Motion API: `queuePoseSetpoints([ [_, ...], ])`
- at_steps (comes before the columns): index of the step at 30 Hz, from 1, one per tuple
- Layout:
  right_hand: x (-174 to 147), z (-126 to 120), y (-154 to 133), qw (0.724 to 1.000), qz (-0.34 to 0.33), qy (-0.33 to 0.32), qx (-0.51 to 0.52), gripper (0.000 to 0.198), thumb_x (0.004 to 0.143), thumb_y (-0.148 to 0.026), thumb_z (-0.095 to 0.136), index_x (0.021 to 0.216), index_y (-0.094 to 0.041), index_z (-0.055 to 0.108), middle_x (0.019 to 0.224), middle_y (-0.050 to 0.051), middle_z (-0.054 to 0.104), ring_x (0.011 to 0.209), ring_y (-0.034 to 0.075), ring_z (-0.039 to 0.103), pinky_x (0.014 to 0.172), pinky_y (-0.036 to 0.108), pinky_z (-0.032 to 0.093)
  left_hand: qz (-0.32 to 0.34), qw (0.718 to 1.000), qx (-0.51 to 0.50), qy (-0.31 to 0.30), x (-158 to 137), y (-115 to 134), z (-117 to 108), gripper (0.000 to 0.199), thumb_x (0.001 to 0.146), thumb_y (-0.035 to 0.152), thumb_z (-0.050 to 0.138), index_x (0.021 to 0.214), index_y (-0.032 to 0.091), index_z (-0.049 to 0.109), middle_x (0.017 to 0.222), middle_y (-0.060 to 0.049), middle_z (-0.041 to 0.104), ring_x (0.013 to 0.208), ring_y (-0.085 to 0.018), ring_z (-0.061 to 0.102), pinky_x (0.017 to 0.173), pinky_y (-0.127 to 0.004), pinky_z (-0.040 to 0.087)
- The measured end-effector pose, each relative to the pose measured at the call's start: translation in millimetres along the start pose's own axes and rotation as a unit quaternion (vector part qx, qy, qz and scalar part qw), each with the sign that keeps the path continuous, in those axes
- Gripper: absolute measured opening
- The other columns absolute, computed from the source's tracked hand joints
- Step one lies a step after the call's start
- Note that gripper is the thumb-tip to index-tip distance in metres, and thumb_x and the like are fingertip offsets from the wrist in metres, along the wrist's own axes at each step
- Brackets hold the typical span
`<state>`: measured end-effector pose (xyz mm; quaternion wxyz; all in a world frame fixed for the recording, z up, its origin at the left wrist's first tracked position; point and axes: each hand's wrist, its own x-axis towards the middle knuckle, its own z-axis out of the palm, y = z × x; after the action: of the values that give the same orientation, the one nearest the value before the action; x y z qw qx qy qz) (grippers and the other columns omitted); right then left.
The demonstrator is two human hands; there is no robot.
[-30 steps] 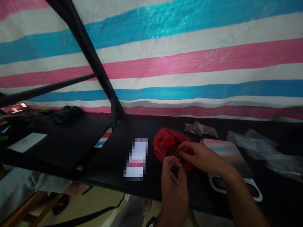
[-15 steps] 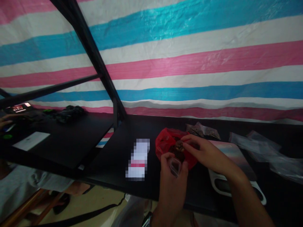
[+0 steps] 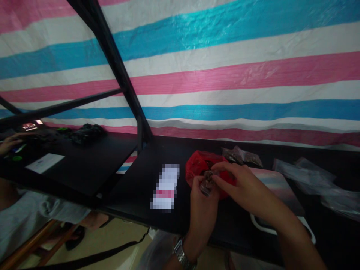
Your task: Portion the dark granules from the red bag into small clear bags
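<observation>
Black surface [image 3: 135, 191] fills lower middle and right of frame. Near edge passes under the left wrist, so keep strays above that line. Loose clear bags [image 3: 306, 172] at right of frame, then flat pink-and-white device [image 3: 281, 187] below the right forearm; it limits low sweeps that way. Sideways slack is mostly leftward, up to the blurred white item [image 3: 165, 185]. Red bag [image 3: 194, 167] is right of centre, hands at its near side; I'd work over its opening so it catches drops. Right hand [image 3: 239, 180]: nearly closed, fingertips pinching brown pieces. Left hand [image 3: 204, 204]: fingers and thumb curled around small clear bag [image 3: 206, 189]. Grip lightly, thumb spreading the mouth. Brown pieces [image 3: 208, 175] sit at that mouth; can't tell if any are inside. Keep the pinch low and centred, clear of the rim.
</observation>
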<state>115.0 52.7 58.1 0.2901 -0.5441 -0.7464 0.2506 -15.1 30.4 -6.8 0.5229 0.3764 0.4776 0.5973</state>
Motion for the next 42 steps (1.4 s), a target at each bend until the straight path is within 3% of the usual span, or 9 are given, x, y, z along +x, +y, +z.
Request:
queuePoseSetpoints([
  [9, -4, 1, -2, 0.997, -0.033, 0.009, -0.068, 0.015, 0.096, -0.027, 0.072, 0.109, -0.033, 0.077, 0.117, -0.001, 0.08, 0.114, 0.026, 0.068, 0.099, 0.043, 0.041, 0.005, 0.999, 0.045, -0.016, 3, -5, -2, 0.023, 0.082, 0.013, 0.073, 0.098, 0.021, 0.059, 0.093, -0.003, 0.074, 0.082, -0.019, 0.071, 0.076, -0.03, 0.053],
  [14, -3, -1, -6, 0.997, -0.05, 0.003, -0.055, 0.022, 0.095, -0.019, 0.068, 0.109, -0.033, 0.078, 0.122, 0.0, 0.079, 0.118, 0.027, 0.066, 0.102, 0.045, 0.039, 0.018, 0.997, 0.068, -0.015, 6, -7, -3, 0.021, 0.083, 0.013, 0.071, 0.099, 0.021, 0.059, 0.093, -0.003, 0.074, 0.08, -0.019, 0.071, 0.077, -0.03, 0.052],
  [25, 0, -8, 5, 0.997, -0.025, 0.038, -0.057, 0.019, 0.091, -0.023, 0.072, 0.107, -0.031, 0.077, 0.118, 0.001, 0.08, 0.116, 0.031, 0.069, 0.099, 0.05, 0.042, 0.016, 0.992, 0.125, -0.006, 10, -11, 7, 0.017, 0.091, 0.022, 0.068, 0.102, 0.024, 0.054, 0.094, -0.003, 0.073, 0.083, -0.019, 0.072, 0.078, -0.029, 0.051],
  [30, 3, -8, 9, 0.999, -0.011, 0.047, -0.016, 0.015, 0.093, -0.028, 0.07, 0.105, -0.028, 0.078, 0.115, 0.003, 0.081, 0.113, 0.03, 0.072, 0.105, 0.05, 0.044, 0.015, 0.992, 0.126, 0.0, 10, -8, 8, 0.02, 0.094, 0.034, 0.07, 0.099, 0.024, 0.054, 0.089, -0.002, 0.072, 0.079, -0.019, 0.072, 0.075, -0.029, 0.05],
  [35, 10, -1, 23, 0.996, 0.015, 0.066, 0.063, 0.016, 0.097, -0.034, 0.065, 0.107, -0.027, 0.076, 0.109, 0.003, 0.083, 0.105, 0.026, 0.076, 0.099, 0.042, 0.05, 0.029, 0.991, 0.13, -0.001, 8, -4, 6, 0.018, 0.092, 0.03, 0.068, 0.1, 0.023, 0.054, 0.088, -0.001, 0.069, 0.076, -0.018, 0.069, 0.072, -0.029, 0.05],
  [38, 17, 9, 29, 0.995, 0.044, 0.088, -0.001, 0.015, 0.096, -0.031, 0.067, 0.107, -0.025, 0.076, 0.109, 0.004, 0.083, 0.107, 0.028, 0.076, 0.096, 0.043, 0.049, 0.04, 0.987, 0.153, 0.004, 6, -3, 3, 0.017, 0.09, 0.028, 0.068, 0.099, 0.023, 0.055, 0.084, 0.001, 0.065, 0.074, -0.017, 0.065, 0.071, -0.029, 0.05],
  [42, 19, 18, 31, 0.99, 0.051, 0.064, -0.111, 0.018, 0.097, -0.028, 0.067, 0.112, -0.025, 0.078, 0.122, 0.006, 0.081, 0.118, 0.034, 0.07, 0.097, 0.049, 0.043, 0.052, 0.984, 0.171, 0.012, 1, 0, 0, 0.017, 0.089, 0.028, 0.069, 0.098, 0.022, 0.057, 0.086, 0.001, 0.064, 0.076, -0.017, 0.065, 0.073, -0.029, 0.05],
])
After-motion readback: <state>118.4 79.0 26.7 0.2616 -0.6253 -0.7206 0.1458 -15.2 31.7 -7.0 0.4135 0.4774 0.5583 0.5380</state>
